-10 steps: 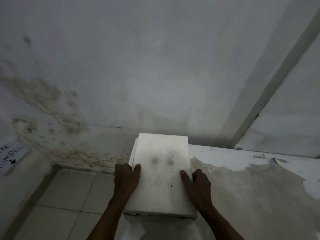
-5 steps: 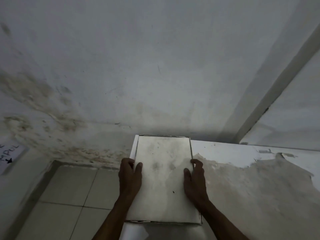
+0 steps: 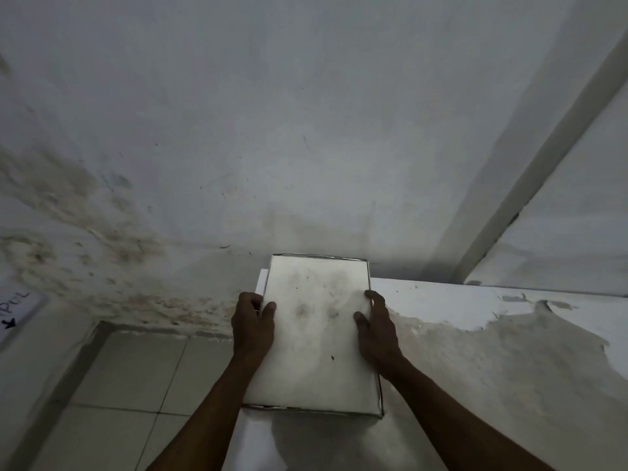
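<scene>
A white rectangular block (image 3: 316,334) with smudges on its top sits in a thin metal tray or frame, on the left end of a white counter (image 3: 492,351). My left hand (image 3: 253,322) grips the block's left edge, thumb on top and fingers curled over the side. On the block's right edge is my right hand (image 3: 377,328), with its thumb on top and its fingers down the side. The block's far end reaches the wall.
A stained white wall (image 3: 238,147) rises right behind the counter. Tiled floor (image 3: 129,385) lies below on the left. A paper sign (image 3: 17,307) with handwriting hangs at the far left. The counter's surface is peeling and discoloured. A slanted white beam (image 3: 530,158) crosses the upper right.
The block has gone down into the metal frame, whose rim now shows round it. Both hands slid a little farther up its sides.
</scene>
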The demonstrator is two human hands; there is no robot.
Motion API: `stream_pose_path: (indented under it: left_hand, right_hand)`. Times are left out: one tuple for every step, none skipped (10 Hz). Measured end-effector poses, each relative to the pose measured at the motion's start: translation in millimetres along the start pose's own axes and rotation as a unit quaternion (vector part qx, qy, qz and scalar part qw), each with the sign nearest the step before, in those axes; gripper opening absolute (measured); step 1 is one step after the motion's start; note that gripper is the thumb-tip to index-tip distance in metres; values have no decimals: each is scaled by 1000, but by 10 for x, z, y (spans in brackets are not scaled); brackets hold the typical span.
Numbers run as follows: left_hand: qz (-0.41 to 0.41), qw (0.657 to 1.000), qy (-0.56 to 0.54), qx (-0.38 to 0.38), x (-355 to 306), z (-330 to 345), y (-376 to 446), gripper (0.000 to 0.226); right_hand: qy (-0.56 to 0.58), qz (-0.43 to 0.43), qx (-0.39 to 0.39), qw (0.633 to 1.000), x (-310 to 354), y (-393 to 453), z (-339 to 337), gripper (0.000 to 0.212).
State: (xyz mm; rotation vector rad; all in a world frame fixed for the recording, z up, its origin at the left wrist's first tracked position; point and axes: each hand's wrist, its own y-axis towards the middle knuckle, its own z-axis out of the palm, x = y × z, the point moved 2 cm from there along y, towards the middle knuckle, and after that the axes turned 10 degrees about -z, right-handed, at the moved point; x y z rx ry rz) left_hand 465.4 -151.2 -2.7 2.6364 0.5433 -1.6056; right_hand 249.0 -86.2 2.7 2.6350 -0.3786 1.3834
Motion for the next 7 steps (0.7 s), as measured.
stream_pose_path:
  left_hand:
    - [-5,1000,0,14,-2,-23,-31,21]
    - [1,999,10,31,5,-55,-38,23]
    - [11,998,53,35,-28,-99,-133,29]
    - [29,996,87,21,-73,-129,-272,33]
    - [45,994,91,30,-215,-206,-464,31]
    - [85,994,66,31,-392,-275,-626,28]
    - [105,994,20,33,-684,-329,-865,27]
  right_hand:
    - [2,6,29,1000,-6,-30,-44,50]
    - [6,8,71,997,-3,-76,-129,53]
    - [10,11,86,996,19,-181,-258,49]
    - [2,4,76,997,12,-286,-416,49]
    - [-4,1,61,998,23,-386,-636,52]
    - [3,-3,33,999,62,-450,-883,51]
    - [28,-9,-13,999,129,-500,-1195,51]
